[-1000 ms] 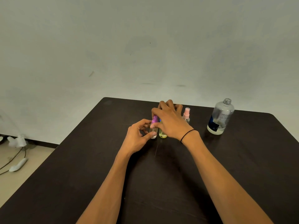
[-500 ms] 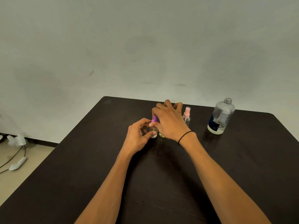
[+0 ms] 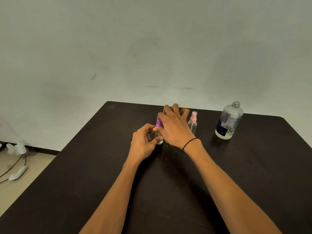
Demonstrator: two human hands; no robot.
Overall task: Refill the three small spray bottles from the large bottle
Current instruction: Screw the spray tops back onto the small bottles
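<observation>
A small clear spray bottle with a purple top [image 3: 159,125] stands on the dark table [image 3: 84,174]. My left hand [image 3: 143,144] pinches its body near the base. My right hand [image 3: 175,127] reaches over from the right, its thumb and forefinger gripping the purple top. A yellowish small bottle [image 3: 166,141] is almost fully hidden behind my right hand. A pink-topped small spray bottle [image 3: 193,123] stands upright just right of my right hand. The large clear bottle [image 3: 228,121], uncapped, with a dark label and a little liquid at the bottom, stands at the far right.
The table's far edge lies close behind the bottles, with a pale wall beyond. On the floor at the left lie white objects [image 3: 17,173] and dark cables.
My right hand has slid slightly left and lower over the bottles, covering more of the yellowish one. My left hand and the other bottles stay in place.
</observation>
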